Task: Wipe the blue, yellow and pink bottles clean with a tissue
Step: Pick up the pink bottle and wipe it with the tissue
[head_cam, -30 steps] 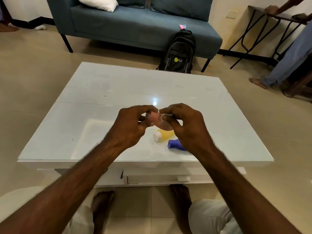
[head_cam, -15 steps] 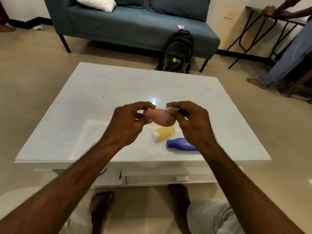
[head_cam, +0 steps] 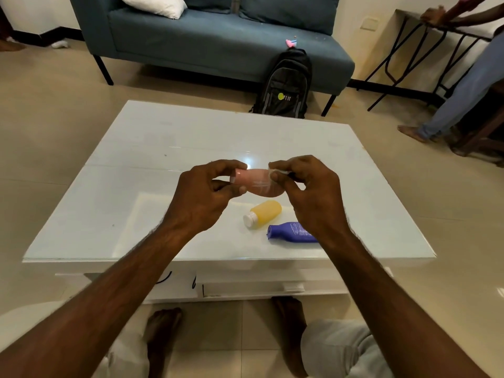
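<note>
My left hand [head_cam: 207, 190] pinches the cap end of the pink bottle [head_cam: 257, 182], which lies sideways in the air above the white table [head_cam: 136, 186]. At the bottle's other end my right hand [head_cam: 308, 192] holds a small white tissue [head_cam: 275, 172] between its fingertips. The tissue touches the bottle's right part. Below them the yellow bottle [head_cam: 266, 212] with a white cap lies on the table. The blue bottle [head_cam: 293, 232] lies just right of it, partly hidden by my right wrist.
A black backpack [head_cam: 285, 85] leans on a blue sofa [head_cam: 218, 42] beyond the table's far edge. Another person [head_cam: 463, 88] stands at a black-framed table at the far right. My bare feet rest on the floor below the table's near edge.
My hands have drawn apart along the pink bottle, so more of its body shows between them. The yellow and blue bottles have stayed where they were.
</note>
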